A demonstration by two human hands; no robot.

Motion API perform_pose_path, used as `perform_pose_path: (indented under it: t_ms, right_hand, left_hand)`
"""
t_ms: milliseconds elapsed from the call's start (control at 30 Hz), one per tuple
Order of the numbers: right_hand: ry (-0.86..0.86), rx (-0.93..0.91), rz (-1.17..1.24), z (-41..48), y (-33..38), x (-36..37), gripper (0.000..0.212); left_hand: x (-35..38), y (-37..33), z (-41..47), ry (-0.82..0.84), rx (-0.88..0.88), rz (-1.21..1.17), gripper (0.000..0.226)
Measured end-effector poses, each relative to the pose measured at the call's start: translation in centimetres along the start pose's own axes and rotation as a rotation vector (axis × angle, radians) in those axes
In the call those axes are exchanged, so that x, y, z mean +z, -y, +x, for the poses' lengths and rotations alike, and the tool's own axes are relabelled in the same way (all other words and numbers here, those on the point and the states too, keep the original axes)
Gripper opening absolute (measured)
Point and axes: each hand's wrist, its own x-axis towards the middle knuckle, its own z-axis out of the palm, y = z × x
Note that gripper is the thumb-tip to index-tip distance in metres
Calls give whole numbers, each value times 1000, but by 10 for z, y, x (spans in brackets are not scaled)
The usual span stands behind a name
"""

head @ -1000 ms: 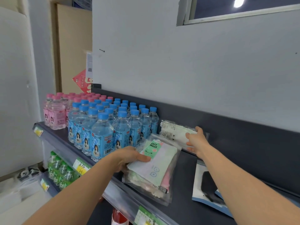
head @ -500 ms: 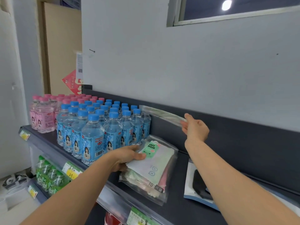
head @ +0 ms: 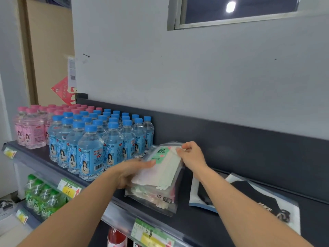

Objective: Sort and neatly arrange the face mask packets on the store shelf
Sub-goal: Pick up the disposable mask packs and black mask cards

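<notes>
packets of face masks (head: 156, 177) lie stacked on the dark shelf (head: 204, 221), just right of the blue-capped bottles (head: 99, 139). left hand (head: 131, 172) clamps the stack's left edge, thumb on top. right hand (head: 191, 155) pinches the top packet's far right corner.

Both forearms are bare to the frame edge, hands ungloved, no sleeves visible.

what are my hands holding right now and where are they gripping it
Both hold the stack of face mask packets on the shelf. The left hand grips its left edge, thumb on top; the right hand pinches the top packet's far right corner.
</notes>
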Motion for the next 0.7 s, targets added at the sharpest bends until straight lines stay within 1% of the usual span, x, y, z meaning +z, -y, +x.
perform_pose_path:
  t_ms: [67,100,133,200,233,267,300,367,400,467,533,567,633,700]
  right_hand:
    - [58,-6,-163,-6,-2,-8,41]
    - [36,11,-215,-9,-2,-17,47]
    - [-20,26,-253,-9,-5,-28,44]
    - [-138,85,-373,-11,-10,-54,27]
    - [-184,145,-446,-12,-15,-66,19]
    - [-229,206,-517,-16,-18,-77,14]
    - [-270,269,-578,-21,-21,-85,17]
    - [-313,358,-700,-31,-26,-96,40]
    - [-284,389,-750,-37,-29,-99,52]
    - [-172,406,-772,-47,-35,-102,69]
    - [-45,335,-665,-54,-40,-102,77]
    - [11,276,-589,-57,-42,-101,77]
    - [117,170,-458,-63,-40,-95,63]
    - [202,95,-372,-69,-36,-88,53]
  left_hand:
    - [0,2,0,-26,-14,50,103]
    - [1,2,0,-33,-17,68,102]
    - [2,2,1,-43,-19,84,93]
    - [7,0,1,-60,-17,128,69]
    - [10,-2,0,-58,-13,145,61]
    - [10,-2,1,-58,-10,147,58]
    - [11,-2,0,-58,-13,139,59]
    - [11,-1,0,-66,-9,129,69]
    - [10,1,1,-70,-7,124,73]
    - [12,1,-1,-81,1,119,70]
    - [13,2,-2,-82,11,118,59]
    - [14,2,-3,-83,14,119,54]
    - [14,4,-5,-80,20,122,46]
    - [14,5,-5,-75,30,124,49]
